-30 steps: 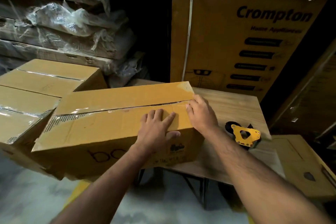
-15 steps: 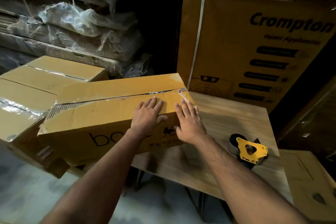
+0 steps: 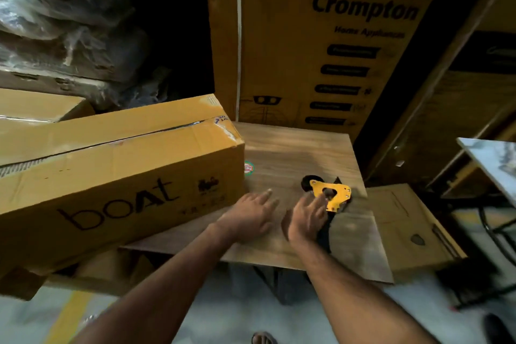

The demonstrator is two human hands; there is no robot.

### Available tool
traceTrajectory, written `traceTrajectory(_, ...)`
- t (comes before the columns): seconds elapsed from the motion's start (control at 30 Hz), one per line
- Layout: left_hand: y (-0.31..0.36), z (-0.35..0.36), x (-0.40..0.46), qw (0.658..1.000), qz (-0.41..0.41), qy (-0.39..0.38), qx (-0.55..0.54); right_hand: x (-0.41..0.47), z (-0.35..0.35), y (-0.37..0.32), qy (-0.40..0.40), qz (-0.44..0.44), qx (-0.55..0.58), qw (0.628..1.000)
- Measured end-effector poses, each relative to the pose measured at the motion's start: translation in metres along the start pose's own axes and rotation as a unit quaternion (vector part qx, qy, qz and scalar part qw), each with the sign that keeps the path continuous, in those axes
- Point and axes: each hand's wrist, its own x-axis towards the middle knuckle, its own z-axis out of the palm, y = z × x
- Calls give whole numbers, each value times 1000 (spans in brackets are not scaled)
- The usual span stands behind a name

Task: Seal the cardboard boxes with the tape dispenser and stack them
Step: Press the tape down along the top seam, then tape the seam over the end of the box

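A wooden table (image 3: 293,148) stands before a tall Crompton carton (image 3: 293,45), with plastic-wrapped bundles (image 3: 64,25) at left.

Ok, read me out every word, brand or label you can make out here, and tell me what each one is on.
"boAt": near side of the long cardboard box on the table.
"Crompton": big upright carton behind the table.
"Home Appliances": same carton, blurred, likely reading.
Dark bars lower on that carton: unreadable.
Round sticker on the table: unreadable.
Small print beside "boAt": unreadable.
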Motion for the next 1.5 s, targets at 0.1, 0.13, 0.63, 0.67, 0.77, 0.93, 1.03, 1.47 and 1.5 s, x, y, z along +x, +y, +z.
traceTrajectory(0.1, 31, 8, 23, 998, 51, -23, -5, 18, 9, 36, 29, 103, 51, 993)
traceTrajectory(0.13, 38, 8, 28, 998, 62, -27, -11, 14, 3, 43, 14, 141, 71, 987)
traceTrajectory(0.63, 7, 17, 13, 990, -27, -66, -122, 40, -19, 54, -118, 256, 192, 940)
traceTrajectory(0.67, 2, 13, 11, 988, -36, -58, -135, 40, -22, 45, -105, 247, 239, 933)
traceTrajectory(0.77, -14, -18, 10, 984, -77, 16, -159, 45, -39, 8, -52, 157, 370, 914)
traceTrajectory(0.93, -38, -113, 26, 937, -146, 244, -201, 64, -75, -54, -52, 0, 378, 924)
traceTrajectory(1.03, -49, -170, 37, 924, -142, 281, -218, 62, -103, -83, -85, -76, 393, 913)
traceTrajectory(1.47, -89, -216, 33, 858, -91, 395, -314, 45, -158, -132, -132, -260, 332, 897)
traceTrajectory(1.5, -93, -214, 35, 816, -123, 417, -382, 45, -161, -135, -135, -258, 342, 893)
